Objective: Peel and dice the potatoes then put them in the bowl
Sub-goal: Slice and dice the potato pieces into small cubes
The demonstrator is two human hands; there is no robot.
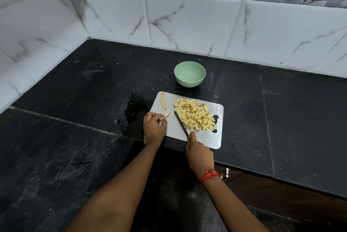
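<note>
Potato cubes (195,117) lie heaped, pale yellow; left hand (154,128) pinches strip (166,114), right hand (200,153) grips knife (181,124).

The counter (244,100) is black polished stone, L-shaped, running along 2 tiled walls that meet at its back left corner. 3 things lie directly on it. A pale green bowl (188,84) stands near the back edge. A grey cutting board (210,137) lies just in front of the bowl, reaching the front edge beside the inner corner. A wet patch (135,109) spreads along the board's left side.
</note>
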